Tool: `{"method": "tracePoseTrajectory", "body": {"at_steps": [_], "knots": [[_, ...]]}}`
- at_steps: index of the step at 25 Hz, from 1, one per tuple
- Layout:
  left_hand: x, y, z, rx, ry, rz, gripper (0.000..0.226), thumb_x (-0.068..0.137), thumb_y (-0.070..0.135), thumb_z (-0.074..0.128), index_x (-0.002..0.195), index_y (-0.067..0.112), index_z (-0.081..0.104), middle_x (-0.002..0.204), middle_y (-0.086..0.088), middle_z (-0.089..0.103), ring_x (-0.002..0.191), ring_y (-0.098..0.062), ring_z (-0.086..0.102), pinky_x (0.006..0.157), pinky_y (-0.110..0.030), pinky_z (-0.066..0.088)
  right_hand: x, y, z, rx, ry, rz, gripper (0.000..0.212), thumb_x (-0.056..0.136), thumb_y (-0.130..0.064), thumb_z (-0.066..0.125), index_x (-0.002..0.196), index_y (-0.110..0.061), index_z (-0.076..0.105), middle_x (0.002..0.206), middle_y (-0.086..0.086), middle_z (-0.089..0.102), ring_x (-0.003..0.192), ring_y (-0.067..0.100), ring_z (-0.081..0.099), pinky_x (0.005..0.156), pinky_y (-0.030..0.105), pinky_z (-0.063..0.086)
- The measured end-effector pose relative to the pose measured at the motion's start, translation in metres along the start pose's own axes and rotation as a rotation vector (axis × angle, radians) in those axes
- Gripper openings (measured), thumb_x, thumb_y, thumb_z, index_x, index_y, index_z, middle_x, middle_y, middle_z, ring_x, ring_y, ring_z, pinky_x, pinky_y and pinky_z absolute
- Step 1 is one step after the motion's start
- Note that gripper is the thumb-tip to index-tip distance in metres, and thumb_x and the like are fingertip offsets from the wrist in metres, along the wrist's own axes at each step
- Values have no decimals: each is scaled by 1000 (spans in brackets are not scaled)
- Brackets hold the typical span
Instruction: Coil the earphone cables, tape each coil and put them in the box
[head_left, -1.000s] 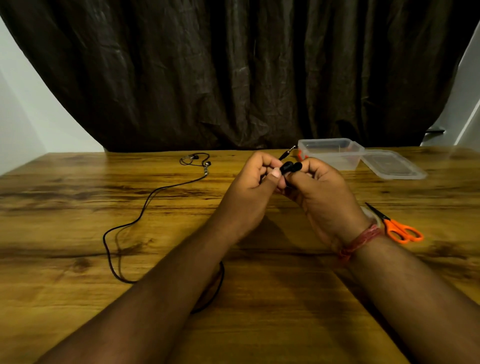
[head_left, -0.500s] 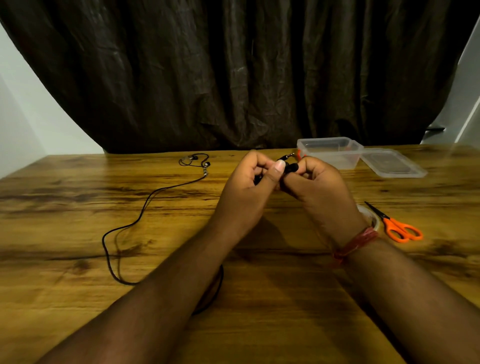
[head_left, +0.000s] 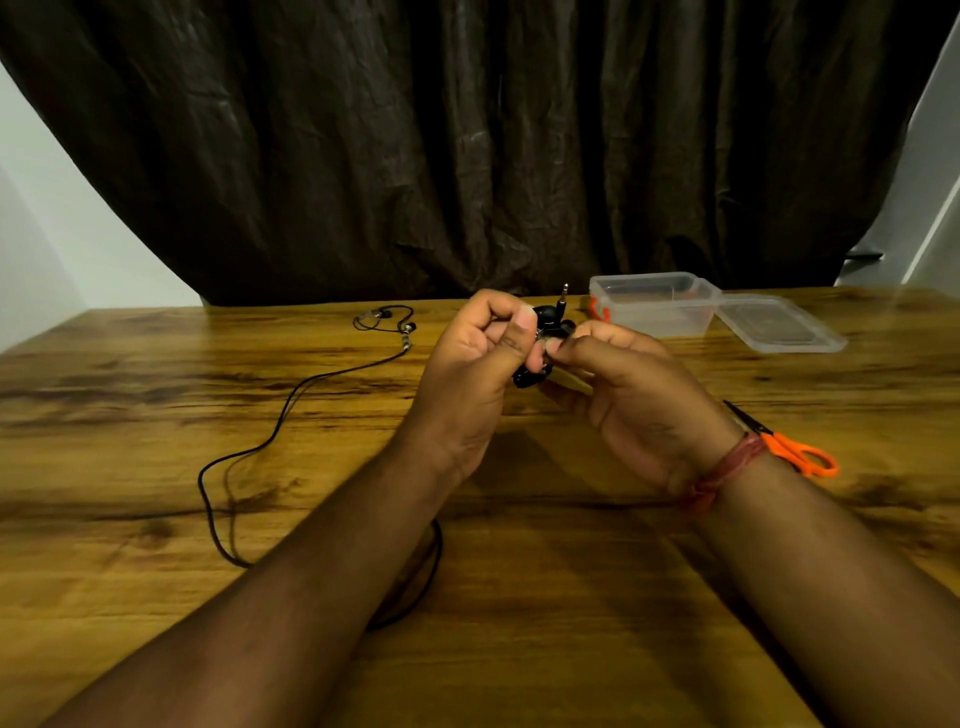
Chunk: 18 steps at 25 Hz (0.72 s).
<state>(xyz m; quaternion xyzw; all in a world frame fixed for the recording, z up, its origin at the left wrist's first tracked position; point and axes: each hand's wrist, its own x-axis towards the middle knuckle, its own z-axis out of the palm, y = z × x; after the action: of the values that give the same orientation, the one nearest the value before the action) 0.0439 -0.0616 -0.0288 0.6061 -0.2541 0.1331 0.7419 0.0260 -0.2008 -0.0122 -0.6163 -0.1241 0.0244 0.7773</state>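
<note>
Left hand (head_left: 475, 364): centre of the frame, raised over the table, fingers curled, thumb pressed on a black coil.
Right hand (head_left: 631, 384): just right of the left hand, fingertips meeting it, fingers curled and pinching the same coil; a red thread sits on the wrist.
Coil (head_left: 543, 345): a small black bundle of earphone cable clamped between both hands, its plug (head_left: 563, 296) sticking up above them.
Cable (head_left: 275, 441): a second, loose earphone cable lies on the table at centre left, its earbuds toward the far edge, its near end running under the left forearm.
Box (head_left: 652, 301): clear plastic, open, upper right of the hands near the far table edge.
Lid (head_left: 776, 325): clear, flat on the table, touching the box's right side.
Scissors (head_left: 789, 449): orange handles, right of the right wrist, partly hidden by it.
Table (head_left: 130, 395): wood grain, fills the lower frame.
Curtain (head_left: 467, 145): dark, across the top.
</note>
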Motion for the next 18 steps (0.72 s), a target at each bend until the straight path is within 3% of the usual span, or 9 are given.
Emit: {"method": "tracePoseTrajectory", "body": {"at_steps": [4,7,11,15,18], "knots": [[-2,2,0,-138,-38,-70,13,97,23,51,86,19,57,63,5,57,64,-6,54,67,-21,47,0,0,1,76,-34,-87,20,89,4,55,71,-4,51,79,13,67,79,16,67,79,28,55],[-2,3,0,-108,-46,-109,14,101,20,49,89,17,56,67,2,57,67,-8,54,69,-22,47,0,2,2,-43,32,-167,19,87,5,59,72,-5,55,76,16,69,80,25,68,83,41,56],[-4,3,-2,160,-35,-83,12,101,22,49,95,21,59,75,6,62,75,-9,58,74,-26,46,1,4,-4,-387,117,-251,16,84,-6,68,72,-9,58,86,24,71,94,45,65,86,57,50],[-5,3,-2,437,16,-15,11,100,32,50,99,31,61,88,7,66,83,-9,63,72,-22,50,3,5,-9,-569,176,-310,18,81,-14,71,70,-15,58,74,13,65,67,23,57,60,45,48],[-5,3,-2,401,39,-39,10,99,29,54,94,33,62,92,12,66,88,-5,63,75,-22,52,4,6,-10,-664,206,-343,18,80,-16,70,69,-19,56,69,1,56,63,15,50,57,36,45]]}}
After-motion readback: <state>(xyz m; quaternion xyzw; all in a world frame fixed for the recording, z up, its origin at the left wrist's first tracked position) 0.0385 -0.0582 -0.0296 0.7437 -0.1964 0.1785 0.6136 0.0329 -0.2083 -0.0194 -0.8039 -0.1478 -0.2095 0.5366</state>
